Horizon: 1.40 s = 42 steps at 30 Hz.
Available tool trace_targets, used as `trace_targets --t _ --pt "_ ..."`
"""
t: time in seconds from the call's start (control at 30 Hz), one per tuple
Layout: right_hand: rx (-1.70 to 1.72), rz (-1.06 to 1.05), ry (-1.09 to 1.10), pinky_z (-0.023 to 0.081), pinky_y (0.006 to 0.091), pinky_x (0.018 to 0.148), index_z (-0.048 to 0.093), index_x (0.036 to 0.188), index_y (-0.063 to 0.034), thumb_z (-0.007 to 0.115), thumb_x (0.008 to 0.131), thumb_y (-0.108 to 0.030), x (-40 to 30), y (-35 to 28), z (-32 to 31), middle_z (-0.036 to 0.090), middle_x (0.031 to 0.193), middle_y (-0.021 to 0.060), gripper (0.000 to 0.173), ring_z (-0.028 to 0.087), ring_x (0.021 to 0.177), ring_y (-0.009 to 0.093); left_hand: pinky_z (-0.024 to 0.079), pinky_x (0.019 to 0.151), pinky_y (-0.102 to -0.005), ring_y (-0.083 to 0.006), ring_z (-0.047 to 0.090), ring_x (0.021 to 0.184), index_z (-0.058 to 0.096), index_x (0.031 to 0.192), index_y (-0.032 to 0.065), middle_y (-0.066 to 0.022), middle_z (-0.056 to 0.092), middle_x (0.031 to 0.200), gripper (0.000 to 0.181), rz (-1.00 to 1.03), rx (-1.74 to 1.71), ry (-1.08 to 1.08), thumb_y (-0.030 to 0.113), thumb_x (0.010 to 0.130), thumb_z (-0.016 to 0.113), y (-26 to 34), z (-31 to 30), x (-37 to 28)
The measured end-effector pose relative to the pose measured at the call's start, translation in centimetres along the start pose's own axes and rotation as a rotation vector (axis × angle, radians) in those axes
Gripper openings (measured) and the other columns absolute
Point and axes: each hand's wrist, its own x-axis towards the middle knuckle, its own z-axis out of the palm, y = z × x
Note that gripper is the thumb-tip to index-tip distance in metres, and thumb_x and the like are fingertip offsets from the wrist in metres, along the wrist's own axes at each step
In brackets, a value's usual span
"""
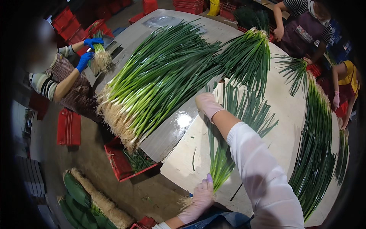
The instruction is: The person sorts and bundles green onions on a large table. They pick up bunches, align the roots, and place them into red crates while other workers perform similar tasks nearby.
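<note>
My left hand (pixel 203 193), in a thin pale pink glove, grips a bunch of green onions (pixel 221 169) near its root end at the front table edge. Pale roots (pixel 186 201) stick out below this hand. The bunch's leaves fan away across the light tabletop (pixel 183 154). My right hand (pixel 207 104), gloved alike, is curled over the left side of the leaves. Its fingers are hidden, and leaf strands show above and below it; whether it grips them cannot be told. Just left lies a large pile of green onions (pixel 160 77), roots towards the near left.
Another bunch (pixel 248 57) lies at the far side, and a long row of green onions (pixel 314 148) at right. A red crate (pixel 117 160) with green trimmings stands below the table. One person in blue gloves (pixel 85 61) holds onions at left; two people stand at right.
</note>
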Motion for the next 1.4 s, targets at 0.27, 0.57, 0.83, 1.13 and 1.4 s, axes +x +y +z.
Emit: trace_targets --t 0.27,0.57,0.83,1.13,1.4 --pt "0.087 0.125 0.382 0.054 0.0366 0.079 0.072 0.088 -0.0061 0.061 0.076 -0.008 0.3 3.2 1.4 0.070 0.094 0.0139 0.016 0.068 0.094 0.030 0.046 0.069 -0.0439 -0.0331 0.052 0.088 0.014 0.144 -0.0093 -0.0221 0.047 0.113 0.095 -0.029 -0.068 -0.050 0.025 0.074 0.067 0.1 0.7 0.0" --pt "-0.092 0.123 0.812 0.053 0.0395 0.069 0.068 0.086 -0.0097 0.057 0.079 -0.013 -5.3 11.1 -2.1 0.067 0.085 0.0117 0.013 0.067 0.083 0.028 0.047 0.079 -0.0451 -0.0387 0.053 0.091 0.016 0.142 -0.0125 -0.0244 0.049 0.110 0.094 -0.072 -0.063 -0.086 0.025 0.071 0.064 0.7 -0.5 0.3" --pt "0.449 0.318 0.677 0.047 0.0461 0.092 0.042 0.133 0.0026 0.054 0.088 -0.023 -25.1 13.5 5.9 0.056 0.117 0.0261 0.053 0.056 0.107 0.041 0.046 0.090 -0.0461 -0.0420 0.055 0.104 0.018 0.141 -0.0123 -0.0296 0.051 0.119 0.103 0.041 -0.218 0.149 0.034 0.066 0.072 1.1 -1.6 -0.8" --pt "1.794 0.172 -0.421 0.044 0.0284 0.049 0.057 0.112 -0.0064 0.058 0.087 -0.030 -36.1 -2.5 25.9 0.055 0.078 0.0025 0.034 0.049 0.065 0.012 0.049 0.082 -0.0425 -0.0403 0.061 0.098 0.051 0.121 -0.0035 -0.0261 0.062 0.105 0.060 -0.190 -0.365 0.080 0.025 0.074 0.074 1.3 -2.4 -2.4" --pt "2.015 -0.003 -0.275 0.038 0.0277 0.055 0.056 0.097 -0.0059 0.061 0.081 -0.019 -35.8 -6.7 22.0 0.054 0.079 0.0003 0.021 0.047 0.066 0.010 0.051 0.078 -0.0358 -0.0263 0.063 0.093 0.054 0.121 -0.0050 -0.0205 0.064 0.106 0.052 -0.287 -0.714 -0.217 0.024 0.081 0.072 -2.7 0.5 1.0"
